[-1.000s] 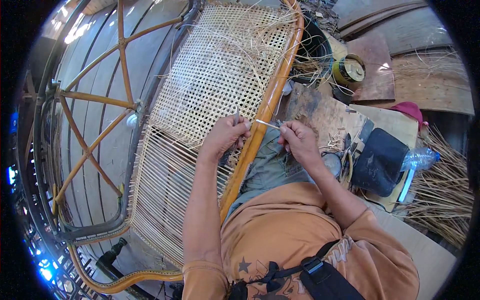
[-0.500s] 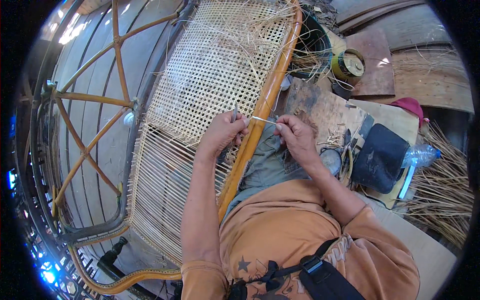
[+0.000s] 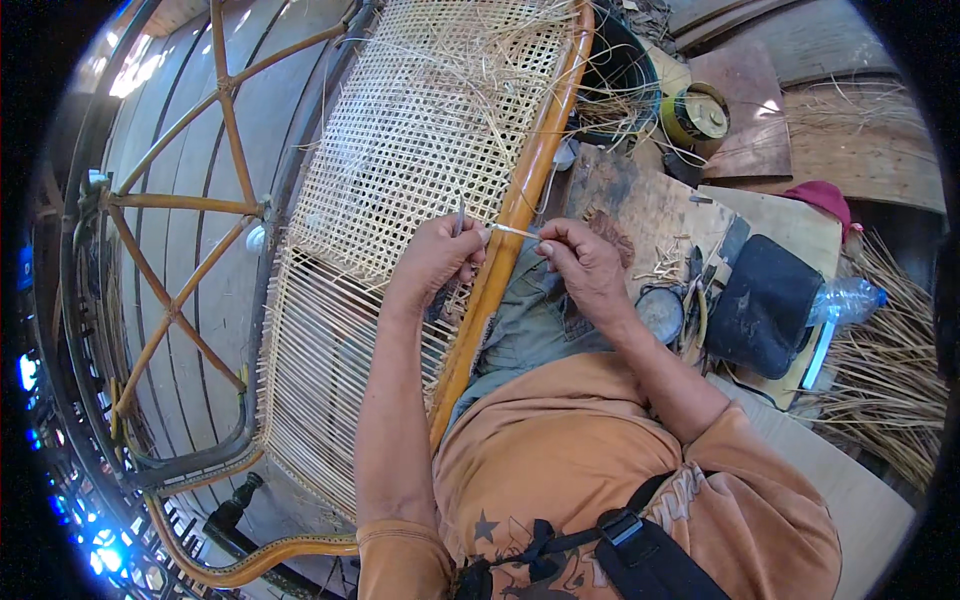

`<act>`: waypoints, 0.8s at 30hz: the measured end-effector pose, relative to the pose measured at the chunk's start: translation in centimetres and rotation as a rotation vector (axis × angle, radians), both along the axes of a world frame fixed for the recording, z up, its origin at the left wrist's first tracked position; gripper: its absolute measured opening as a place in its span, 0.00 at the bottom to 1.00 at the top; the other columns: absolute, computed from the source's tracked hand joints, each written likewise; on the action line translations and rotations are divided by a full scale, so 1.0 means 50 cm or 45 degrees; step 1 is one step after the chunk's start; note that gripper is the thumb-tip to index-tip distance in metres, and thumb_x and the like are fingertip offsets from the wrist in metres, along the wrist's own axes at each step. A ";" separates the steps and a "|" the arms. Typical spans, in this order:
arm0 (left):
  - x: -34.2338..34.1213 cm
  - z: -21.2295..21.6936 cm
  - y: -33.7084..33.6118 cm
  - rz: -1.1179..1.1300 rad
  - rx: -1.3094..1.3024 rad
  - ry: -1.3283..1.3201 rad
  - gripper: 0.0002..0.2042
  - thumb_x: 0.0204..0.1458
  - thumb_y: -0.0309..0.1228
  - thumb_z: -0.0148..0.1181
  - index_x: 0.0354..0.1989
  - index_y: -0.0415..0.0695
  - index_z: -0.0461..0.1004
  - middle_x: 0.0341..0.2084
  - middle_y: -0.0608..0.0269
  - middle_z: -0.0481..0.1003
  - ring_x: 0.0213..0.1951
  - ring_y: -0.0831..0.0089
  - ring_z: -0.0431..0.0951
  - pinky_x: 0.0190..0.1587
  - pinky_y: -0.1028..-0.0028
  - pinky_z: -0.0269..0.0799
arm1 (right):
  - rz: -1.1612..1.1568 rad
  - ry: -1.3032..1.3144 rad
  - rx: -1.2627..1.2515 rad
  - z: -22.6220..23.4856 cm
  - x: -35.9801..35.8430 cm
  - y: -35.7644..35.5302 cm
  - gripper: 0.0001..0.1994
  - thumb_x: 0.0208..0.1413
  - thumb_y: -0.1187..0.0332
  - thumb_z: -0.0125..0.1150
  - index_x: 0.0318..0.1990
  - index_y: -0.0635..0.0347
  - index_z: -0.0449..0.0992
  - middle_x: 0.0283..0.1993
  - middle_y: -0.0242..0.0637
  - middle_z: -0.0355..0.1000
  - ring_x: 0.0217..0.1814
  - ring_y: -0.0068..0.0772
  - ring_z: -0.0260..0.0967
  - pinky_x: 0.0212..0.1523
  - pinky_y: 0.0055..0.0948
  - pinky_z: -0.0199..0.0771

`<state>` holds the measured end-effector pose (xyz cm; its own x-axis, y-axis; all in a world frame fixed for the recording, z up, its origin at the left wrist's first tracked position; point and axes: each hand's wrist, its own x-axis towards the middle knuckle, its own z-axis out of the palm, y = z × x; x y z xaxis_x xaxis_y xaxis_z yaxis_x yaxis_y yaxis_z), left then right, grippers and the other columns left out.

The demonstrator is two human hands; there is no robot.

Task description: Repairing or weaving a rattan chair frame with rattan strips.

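Note:
A pale cane strip [image 3: 513, 231] is stretched between my two hands above the glossy wooden rail [image 3: 503, 262] of the frame. My left hand [image 3: 438, 262] pinches one end of the strip between thumb and fingers. It also grips a thin pointed metal tool [image 3: 461, 207], whose tip sticks up past the fingers; most of the tool is hidden by the hand. The strip's other end is pinched in my right hand [image 3: 588, 270], right of the rail. Under the left hand lies the woven cane panel [image 3: 400, 150], with an open hexagonal-looking mesh above and parallel strands [image 3: 315, 350] below.
Loose cane ends lie over the panel's far part. A dark bucket [image 3: 645, 75] and a yellow-green tin [image 3: 697, 118] stand at the upper right. Right of me are a black pouch-like object [image 3: 763, 308], a plastic bottle [image 3: 848, 302] and cane bundles [image 3: 880, 365]. A bamboo-like frame [image 3: 180, 203] rises at left.
My hands have drawn slightly closer together, with the strip still held between them. The whole view has shifted a little.

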<state>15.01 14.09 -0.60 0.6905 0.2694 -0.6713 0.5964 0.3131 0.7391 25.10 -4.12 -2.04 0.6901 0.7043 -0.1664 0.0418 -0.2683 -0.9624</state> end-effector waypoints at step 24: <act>0.049 0.021 0.024 -0.311 0.250 0.312 0.07 0.40 0.28 0.51 0.17 0.38 0.70 0.12 0.61 0.70 0.13 0.74 0.69 0.17 0.76 0.63 | -0.348 0.232 0.081 0.095 0.100 -0.121 0.07 0.57 0.72 0.53 0.42 0.63 0.70 0.32 0.30 0.73 0.28 0.15 0.64 0.30 0.14 0.66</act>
